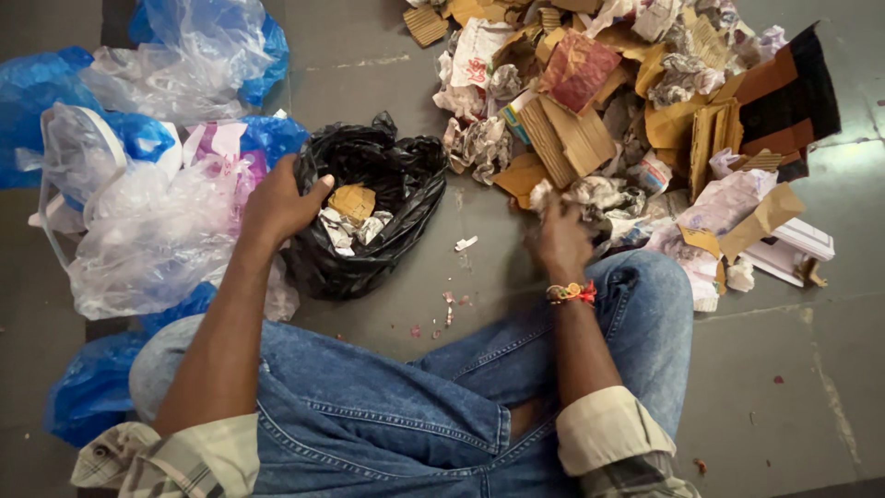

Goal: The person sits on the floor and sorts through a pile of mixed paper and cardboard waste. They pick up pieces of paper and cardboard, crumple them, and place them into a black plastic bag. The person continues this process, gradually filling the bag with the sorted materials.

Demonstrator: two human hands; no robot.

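Blue jeans (387,424) fill the lower centre; rolled plaid sleeves (175,461) with cream lining sit at bottom; an orange-red thread band (572,292) circles the right wrist.

Black, blue and brown on a grey floor (387,55)

The bin bag (387,240) is glossy black; the plastic bags (147,231) are clear, white and bright blue, one tinted purple. The cardboard scraps (576,138) are tan and brown, the crumpled paper (599,195) off-white. The jeans (387,415) are mid-blue denim, the shirt cuffs (604,429) cream with grey plaid, the wrist thread (572,292) orange-red.
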